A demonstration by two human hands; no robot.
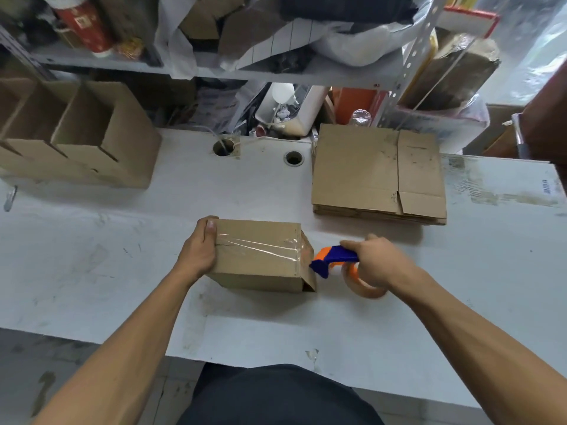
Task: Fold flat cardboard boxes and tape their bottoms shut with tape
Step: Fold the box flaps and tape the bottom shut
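1. Table (276,185), white and scuffed, takes up most of the view, with two round cable holes near its back edge.
2. Shelf (122,61) behind the table is packed with bags, cardboard scraps and a red canister.
3. Folded boxes (76,139) stand open-topped in a row at the back left of the table.
4. Stack of flat boxes (377,173) lies at the back right, well apart from the folded ones.
5. Box being worked on (260,256) sits near the front middle of the table with its closed bottom facing up. Its long axis runs left to right, slightly angled so the right end sits nearer the person. A strip of clear tape (257,242) runs along that axis over the seam and folds down over the right end.
6. Left hand (199,250) grips the left end of the box, thumb pressed on top and fingers curled round the far side.
7. Right hand (377,259) is wrapped round the handle of the tape dispenser (334,260), which is blue and orange; its nose points left and touches the right end of the box, with the roll hanging under the hand.
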